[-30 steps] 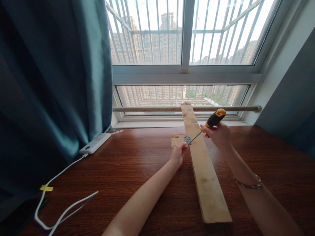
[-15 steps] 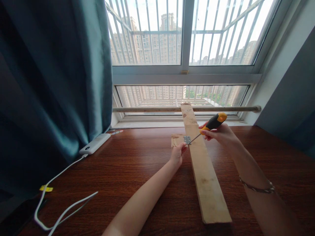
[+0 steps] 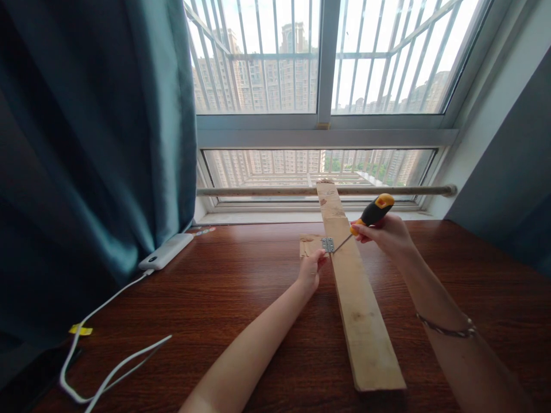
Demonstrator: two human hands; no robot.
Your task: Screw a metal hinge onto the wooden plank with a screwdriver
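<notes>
A long wooden board (image 3: 364, 310) lies lengthwise on the dark wooden table. Against its left side sits a small wooden block (image 3: 307, 245), and a metal hinge (image 3: 328, 245) spans the two. My left hand (image 3: 310, 268) is closed at the near edge of the block, thumb by the hinge; its fingertips are partly hidden. In my right hand (image 3: 390, 234) is a screwdriver (image 3: 373, 212) with a black and yellow handle. It tilts down to the left, its tip at the hinge's near right corner.
On the left of the table (image 3: 206, 304) lies a white power bank (image 3: 166, 252) with a white cable (image 3: 103, 298) plugged in. A blue curtain (image 3: 142, 126) hangs beside it. Behind the table are a window and a horizontal rail (image 3: 267, 191), near the board's far end.
My right hand has shifted slightly, and the screwdriver's handle has tipped up a little more steeply and moved slightly left. My left hand, the board and the hinge stay in place.
</notes>
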